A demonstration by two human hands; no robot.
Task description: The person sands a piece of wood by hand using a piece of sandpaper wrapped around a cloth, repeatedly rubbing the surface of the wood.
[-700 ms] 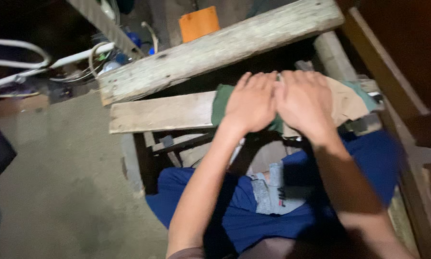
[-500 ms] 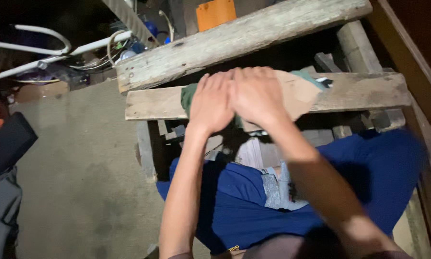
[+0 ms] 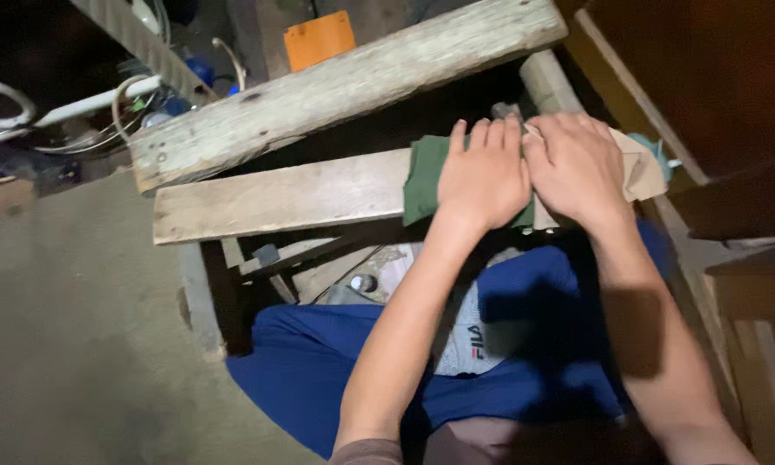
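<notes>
My hands had slid rightward along the plank [image 3: 284, 198], left hand [image 3: 484, 176] flat on the green cloth [image 3: 422, 176], right hand [image 3: 577, 168] flat on the tan cloth [image 3: 641, 168], grips open, smoothing; next needed even pressure.

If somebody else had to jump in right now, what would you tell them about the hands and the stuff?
Left hand: flat, palm down on the green cloth.
Right hand: flat beside it, pressing the tan sheet.
Both layers lie on the lower wooden plank, in front of the upper plank.
Done: cloth and sheet laid on the plank.
Left: hands not yet lifted off.
</notes>
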